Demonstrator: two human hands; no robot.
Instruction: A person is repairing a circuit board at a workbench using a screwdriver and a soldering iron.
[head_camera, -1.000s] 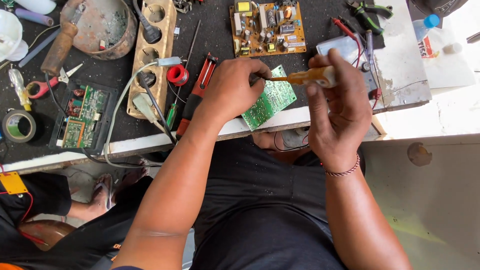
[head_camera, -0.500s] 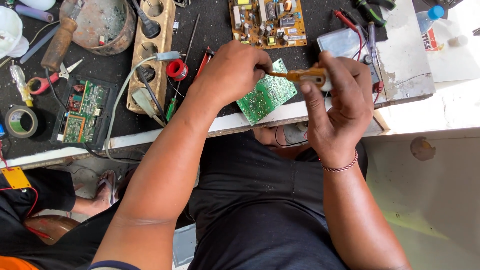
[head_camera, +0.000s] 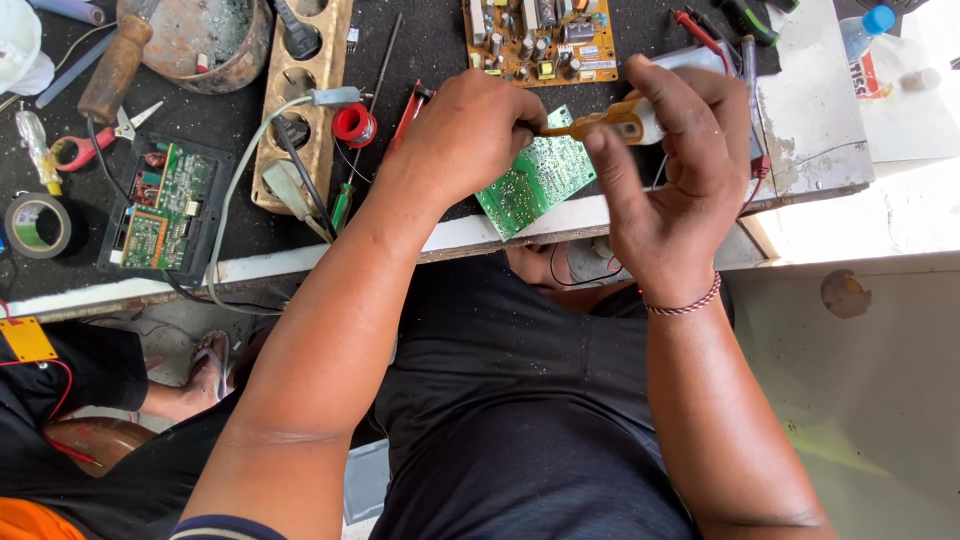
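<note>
My left hand (head_camera: 470, 135) grips a small green circuit board (head_camera: 540, 180), tilted over the front edge of the black workbench (head_camera: 240, 120). An orange-handled tool (head_camera: 600, 122) is held in my right hand (head_camera: 665, 170), thumb and fingers pinched on its handle. The tool's thin end reaches left to the top edge of the board, under my left fingers. The two hands are close together above the bench edge.
A brown populated circuit board (head_camera: 540, 45) lies behind the hands. Left of them are a wooden socket strip (head_camera: 300, 110), a red solder spool (head_camera: 354, 125), a black-framed green board (head_camera: 160, 205), a tape roll (head_camera: 38, 225), red scissors (head_camera: 85, 150) and a rusty bowl (head_camera: 205, 35). Another person's leg and sandal (head_camera: 205, 365) show lower left.
Both hands stay on the board and the tool. My right hand's fingers have spread a little, and the view has drifted slightly.
</note>
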